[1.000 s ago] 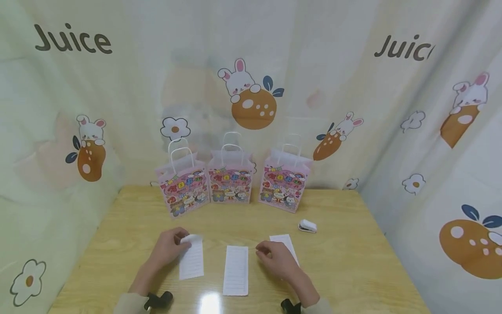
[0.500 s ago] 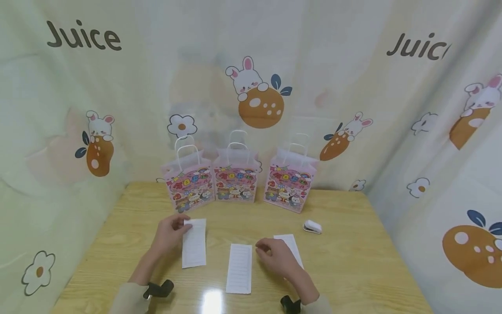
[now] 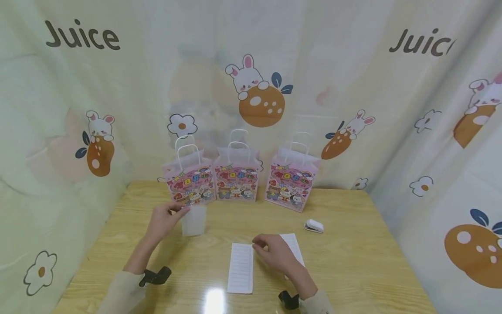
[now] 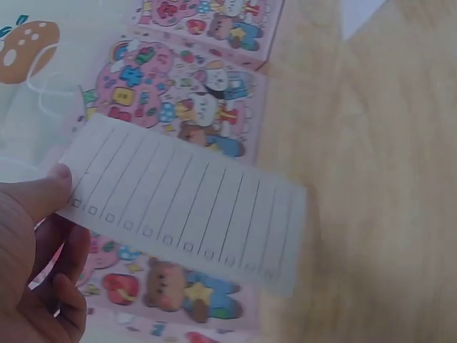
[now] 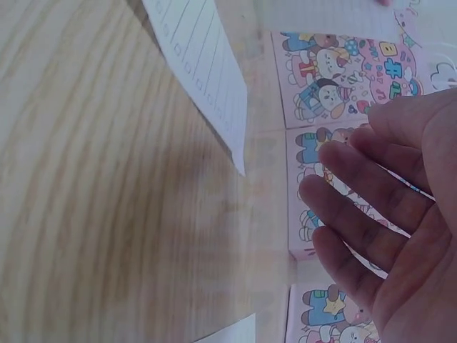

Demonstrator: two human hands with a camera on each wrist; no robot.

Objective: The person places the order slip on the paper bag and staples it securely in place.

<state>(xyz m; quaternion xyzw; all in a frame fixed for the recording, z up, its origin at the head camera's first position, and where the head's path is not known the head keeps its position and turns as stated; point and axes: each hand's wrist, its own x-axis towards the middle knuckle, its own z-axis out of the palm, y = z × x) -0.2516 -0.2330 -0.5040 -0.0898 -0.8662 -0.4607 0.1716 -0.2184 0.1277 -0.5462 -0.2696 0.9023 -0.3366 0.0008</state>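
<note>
My left hand (image 3: pixel 162 220) pinches one end of a white lined checklist sheet (image 3: pixel 194 222) between thumb and fingers, holding it raised in front of the left bag. In the left wrist view the rows and small check boxes on this paper (image 4: pixel 186 207) show clearly, with the thumb on its end. My right hand (image 3: pixel 276 253) hovers low, fingers loosely bent and holding nothing, between two more lined sheets. The middle sheet (image 3: pixel 240 268) lies on the table just left of it; the right sheet (image 3: pixel 293 246) is partly covered by that hand.
At the back of the wooden table (image 3: pixel 353 261) stand a left pink paper bag (image 3: pixel 190 185), a middle bag (image 3: pixel 236 181) and a right bag (image 3: pixel 292 185), each with white handles. A small white stapler (image 3: pixel 313 226) lies right of centre. A printed curtain (image 3: pixel 306 35) hangs behind.
My left hand has lifted the left sheet off the table and carried it away from me, up toward the left bag. The right hand has barely moved.
</note>
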